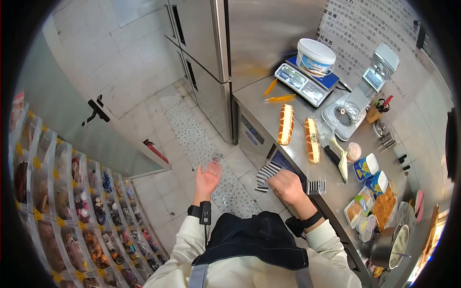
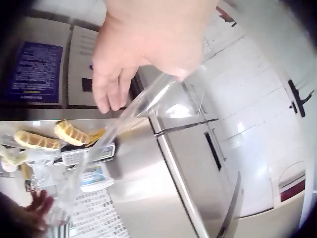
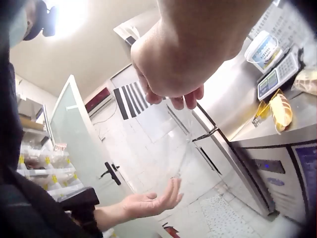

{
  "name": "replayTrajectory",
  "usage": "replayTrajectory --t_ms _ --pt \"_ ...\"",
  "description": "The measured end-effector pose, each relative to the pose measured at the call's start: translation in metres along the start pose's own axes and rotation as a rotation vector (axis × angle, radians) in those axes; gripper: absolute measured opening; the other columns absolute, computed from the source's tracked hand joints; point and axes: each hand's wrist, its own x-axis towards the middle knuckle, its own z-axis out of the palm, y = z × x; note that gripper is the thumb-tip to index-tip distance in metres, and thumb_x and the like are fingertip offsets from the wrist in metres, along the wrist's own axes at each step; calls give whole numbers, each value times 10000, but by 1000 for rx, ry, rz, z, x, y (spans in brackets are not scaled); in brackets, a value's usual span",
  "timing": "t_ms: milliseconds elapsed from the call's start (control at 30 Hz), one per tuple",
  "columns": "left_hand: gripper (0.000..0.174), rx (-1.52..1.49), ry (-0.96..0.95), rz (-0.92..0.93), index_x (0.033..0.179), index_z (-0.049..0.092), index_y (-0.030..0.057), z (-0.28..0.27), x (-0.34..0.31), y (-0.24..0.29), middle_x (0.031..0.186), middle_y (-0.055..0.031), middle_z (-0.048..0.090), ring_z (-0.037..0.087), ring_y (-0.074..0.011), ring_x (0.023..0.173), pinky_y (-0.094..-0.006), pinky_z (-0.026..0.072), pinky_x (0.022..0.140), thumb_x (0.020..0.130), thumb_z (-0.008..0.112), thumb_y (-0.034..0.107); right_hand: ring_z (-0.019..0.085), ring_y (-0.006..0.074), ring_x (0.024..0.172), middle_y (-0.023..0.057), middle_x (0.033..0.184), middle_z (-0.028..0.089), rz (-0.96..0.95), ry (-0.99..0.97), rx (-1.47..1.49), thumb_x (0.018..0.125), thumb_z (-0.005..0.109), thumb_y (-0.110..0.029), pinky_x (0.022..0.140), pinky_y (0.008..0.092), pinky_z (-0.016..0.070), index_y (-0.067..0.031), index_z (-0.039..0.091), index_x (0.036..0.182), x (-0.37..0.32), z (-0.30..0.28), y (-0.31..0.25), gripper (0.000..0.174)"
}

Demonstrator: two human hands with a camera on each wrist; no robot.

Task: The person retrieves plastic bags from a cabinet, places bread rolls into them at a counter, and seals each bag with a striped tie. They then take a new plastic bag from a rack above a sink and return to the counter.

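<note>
A clear plastic bag with a black-and-white striped edge (image 1: 265,175) stretches between my two hands in front of the steel counter (image 1: 259,101). My right hand (image 1: 287,186) grips the striped end with curled fingers; the right wrist view shows that hand (image 3: 173,69) over the stripes (image 3: 131,101). My left hand (image 1: 207,177) is held palm up with spread fingers at the bag's far end. In the right wrist view that hand (image 3: 151,202) lies open just below the clear film. The left wrist view shows the film (image 2: 124,119) running down from my left hand (image 2: 133,54).
Two long filled bread loaves (image 1: 285,124) (image 1: 312,140) lie on the counter, beside another striped bag (image 1: 316,185). Further back stand a scale (image 1: 305,82) with a white tub (image 1: 315,56) and a stand mixer (image 1: 357,103). Steel fridge doors (image 1: 211,57) rise behind; shelves of packaged goods (image 1: 72,206) line the left.
</note>
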Motion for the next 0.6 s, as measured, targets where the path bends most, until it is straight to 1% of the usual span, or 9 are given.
replayTrajectory --t_ms 67,100,167,267,300,333,400,533,600 --pt "402 222 -107 -235 1026 531 -10 39 -41 -31 1072 -128 576 528 -227 1017 -467 418 898 899 432 359 528 226 587 42 649 523 115 292 79 634 568 -73 556 323 467 -68 592 867 8 8 -4 234" --pt "402 229 -108 -239 1026 531 -10 52 -52 -44 1072 -128 576 528 -227 1017 -467 418 898 899 432 359 533 211 577 19 675 550 135 251 89 644 569 -53 524 324 452 -119 611 980 4 12 -3 345" --pt "335 421 -188 -419 1011 549 1 68 -63 -62 1030 -118 596 557 -209 972 -426 457 848 898 472 307 532 202 574 15 664 540 138 184 80 644 569 -54 525 320 452 -142 615 994 7 12 -6 364" --pt "237 585 -304 -294 975 574 14 35 -41 -65 962 -95 619 593 -179 890 -365 496 779 889 518 227 530 181 563 10 623 498 119 76 38 655 567 -76 509 307 440 -216 618 1039 5 16 -8 412" --pt "160 543 -230 -287 878 587 36 32 -39 -61 826 -56 627 609 -142 736 -316 514 705 874 559 193 529 179 562 7 612 483 100 51 30 658 568 -93 502 304 432 -223 621 1002 4 15 -7 372" --pt "160 541 -225 -283 878 587 36 34 -42 -59 826 -56 627 609 -142 736 -316 514 705 874 559 193 528 176 560 5 602 468 81 27 23 660 569 -109 495 302 425 -230 624 964 3 15 -8 332" --pt "241 851 -204 -110 803 565 54 37 -47 -53 691 -22 574 556 -110 595 -300 509 675 881 549 281 529 173 560 2 602 466 72 19 15 665 569 -122 492 301 420 -227 620 910 -3 18 -7 271" --pt "303 848 -146 -66 749 541 66 35 -48 -45 597 3 499 470 -87 494 -280 499 626 889 524 334 526 170 550 -4 610 474 26 14 71 675 573 -134 497 299 421 -196 590 774 -2 18 -14 118" --pt "345 742 -182 -80 736 530 92 33 -46 -49 547 43 422 376 -45 457 -223 416 515 866 525 412 540 176 567 4 667 515 68 28 83 671 579 -118 508 300 433 -180 590 765 1 19 -17 113"
